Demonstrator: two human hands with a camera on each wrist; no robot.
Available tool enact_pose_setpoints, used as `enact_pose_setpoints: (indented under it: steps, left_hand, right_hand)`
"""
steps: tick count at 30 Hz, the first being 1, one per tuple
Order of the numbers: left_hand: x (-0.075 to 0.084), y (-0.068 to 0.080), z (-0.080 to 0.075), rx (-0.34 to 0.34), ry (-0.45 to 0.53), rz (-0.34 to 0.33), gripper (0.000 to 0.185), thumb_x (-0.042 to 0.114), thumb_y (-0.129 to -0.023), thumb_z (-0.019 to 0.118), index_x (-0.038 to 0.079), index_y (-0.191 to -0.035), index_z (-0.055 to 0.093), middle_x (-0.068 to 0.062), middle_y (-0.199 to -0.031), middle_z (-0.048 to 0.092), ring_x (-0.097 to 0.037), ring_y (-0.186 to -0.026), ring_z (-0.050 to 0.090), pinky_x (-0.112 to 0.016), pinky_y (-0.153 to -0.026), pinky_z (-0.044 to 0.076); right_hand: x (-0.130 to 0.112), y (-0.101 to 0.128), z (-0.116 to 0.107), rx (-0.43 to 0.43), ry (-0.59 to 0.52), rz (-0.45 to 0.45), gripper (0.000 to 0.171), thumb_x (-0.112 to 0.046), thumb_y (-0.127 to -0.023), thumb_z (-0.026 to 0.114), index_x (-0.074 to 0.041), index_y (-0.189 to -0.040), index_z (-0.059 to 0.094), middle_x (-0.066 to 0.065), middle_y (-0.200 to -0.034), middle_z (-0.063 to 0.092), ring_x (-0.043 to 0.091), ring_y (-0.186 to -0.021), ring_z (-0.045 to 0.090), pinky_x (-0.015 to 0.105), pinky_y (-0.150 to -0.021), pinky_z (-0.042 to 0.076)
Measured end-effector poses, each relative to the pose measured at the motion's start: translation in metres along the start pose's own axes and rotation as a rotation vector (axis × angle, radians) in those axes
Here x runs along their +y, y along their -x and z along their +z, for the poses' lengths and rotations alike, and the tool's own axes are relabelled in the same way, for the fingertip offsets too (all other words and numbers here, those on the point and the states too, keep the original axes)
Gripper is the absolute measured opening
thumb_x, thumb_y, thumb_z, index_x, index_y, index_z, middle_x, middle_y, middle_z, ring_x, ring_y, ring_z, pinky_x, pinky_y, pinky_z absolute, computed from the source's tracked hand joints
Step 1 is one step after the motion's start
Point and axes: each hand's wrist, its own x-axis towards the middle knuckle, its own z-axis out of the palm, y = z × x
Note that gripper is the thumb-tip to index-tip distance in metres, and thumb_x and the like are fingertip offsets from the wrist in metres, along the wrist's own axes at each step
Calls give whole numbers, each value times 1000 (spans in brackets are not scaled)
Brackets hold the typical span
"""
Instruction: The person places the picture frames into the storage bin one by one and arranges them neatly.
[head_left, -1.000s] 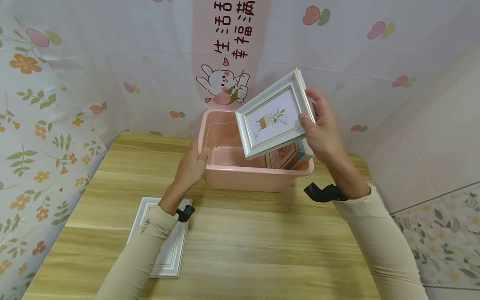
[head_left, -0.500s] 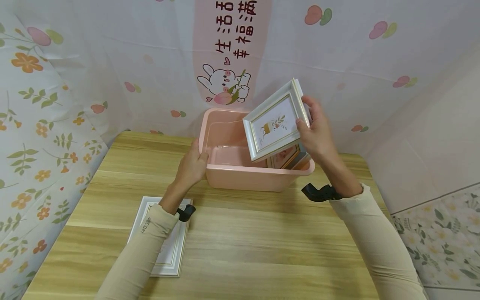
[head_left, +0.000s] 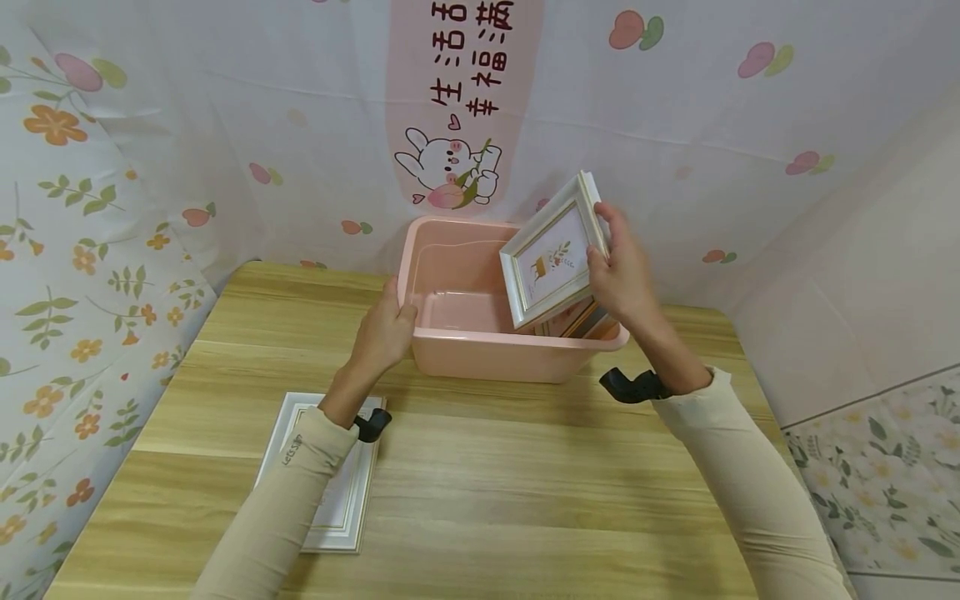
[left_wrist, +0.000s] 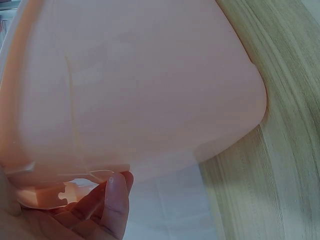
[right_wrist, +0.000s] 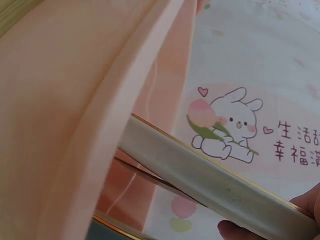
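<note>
1. Frame (head_left: 553, 257) sits tilted on edge over the right half of the pink bin (head_left: 480, 354), its lower corner already below the rim. Right hand (head_left: 622, 275) pinches its right-hand edge, thumb on the front face, fingers behind.
2. Left hand (head_left: 384, 329) grips the bin's left rim, fingers curled under the lip, as the left wrist view confirms (left_wrist: 112, 200). Judgement: a firm grip there should stop the bin sliding on the bench (head_left: 487, 483).
3. Judgement for doing the step well: lower the frame steeply, parallel to the frames already standing in the bin (head_left: 577, 317), and avoid knocking corner against corner.
4. Appearance: white moulded frame with a thin gold inner line, holding a small plant print on a white ground.
5. Another white frame (head_left: 341, 500) lies flat on the bench under the left forearm.
</note>
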Motion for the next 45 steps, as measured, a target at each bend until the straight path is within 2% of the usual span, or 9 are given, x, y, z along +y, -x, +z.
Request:
enact_pose_setpoints:
  steps: [7,11,19,27,34,40,45]
  left_hand:
    - [0,0,1,-3,4,1,48,20,-92,36,7,-137,27,-14,-119,49,-26,-100,51,-51,-81,41]
    - [1,0,1,-2,2,0,47,18,-91,38,7,-136,27,-16,-119,49,-27,-99,51,-51,-80,41]
    - [3,1,0,7,-10,3,47,18,-91,38,9,-136,27,-16,-120,49,-27,-100,51,-52,-80,41]
    - [1,0,1,1,-3,0,48,18,-92,37,8,-137,26,-14,-122,48,-27,-103,50,-52,-83,41]
    - [1,-1,1,12,-8,6,47,17,-91,37,7,-136,28,-13,-117,50,-27,-99,51,-51,-80,41]
    - [1,-1,0,4,-4,6,48,19,-91,36,8,-137,26,-14,-119,49,-26,-100,51,-51,-81,41]
    - [1,0,0,6,-8,5,48,21,-91,36,7,-137,26,-15,-119,49,-27,-100,51,-51,-81,41]
  right_hand:
    - [8,-2,6,29,61,-51,51,3,-87,43,-5,-137,31,22,-125,45,31,-95,52,46,-74,47]
    - [13,-2,9,36,84,-59,51,4,-87,43,-3,-136,31,20,-128,42,31,-98,49,46,-77,46]
    - [20,-2,13,50,139,-123,48,7,-84,43,3,-132,35,24,-126,42,33,-103,46,47,-84,42]
    - [27,-3,17,54,182,-155,47,10,-82,42,6,-128,39,26,-123,43,35,-103,45,48,-88,38]
    - [31,-3,20,58,231,-175,44,11,-82,41,8,-126,40,28,-121,43,37,-101,46,49,-83,40]
    - [34,-1,24,36,291,-155,44,10,-83,38,7,-128,38,26,-130,35,38,-107,45,50,-85,41]
    - [36,0,27,3,346,-146,49,10,-82,36,5,-131,36,27,-136,30,41,-103,49,48,-73,47]
